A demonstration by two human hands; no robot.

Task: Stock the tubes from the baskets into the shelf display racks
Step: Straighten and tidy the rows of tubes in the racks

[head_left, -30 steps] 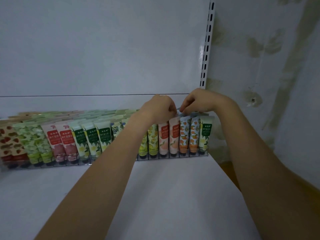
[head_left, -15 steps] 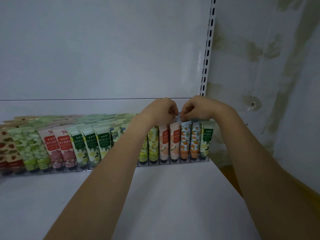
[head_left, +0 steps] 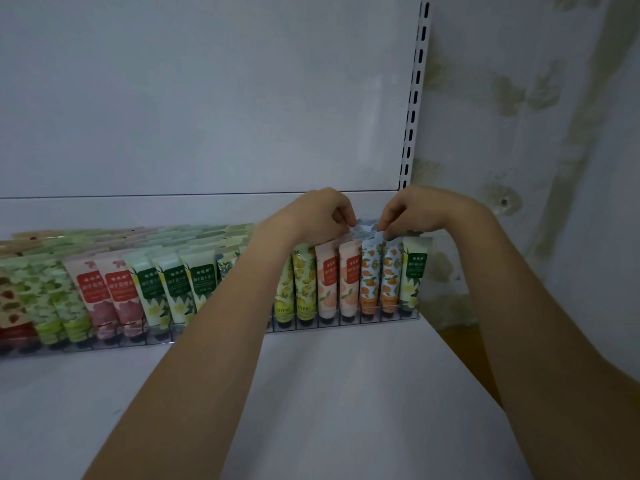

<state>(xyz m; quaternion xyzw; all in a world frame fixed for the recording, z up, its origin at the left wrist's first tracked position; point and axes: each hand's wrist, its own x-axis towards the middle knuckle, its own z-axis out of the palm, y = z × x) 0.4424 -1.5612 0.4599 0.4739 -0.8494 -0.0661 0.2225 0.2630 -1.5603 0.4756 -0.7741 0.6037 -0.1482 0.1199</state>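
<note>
Toward the right end of the shelf (head_left: 346, 393), your left hand (head_left: 313, 216) and right hand (head_left: 420, 211) curl their fingertips onto the crimped tops of orange-print tubes (head_left: 370, 275). These stand in the clear display rack (head_left: 346, 325), second and third lanes from its right end. Both hands appear to pinch; the thumbs are hidden.

Risk: pressing down off-line could tip the front tubes over the low front lip or knock the peach-print tubes (head_left: 349, 282) alongside.

Legible: "XIYING" on the lemon-print tubes (head_left: 304, 282). The characters on the red and green labels are too small to read.

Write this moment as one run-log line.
phase: stocking | left hand: pinches tube tops | right hand: pinches tube tops | place: rack, right end
</note>
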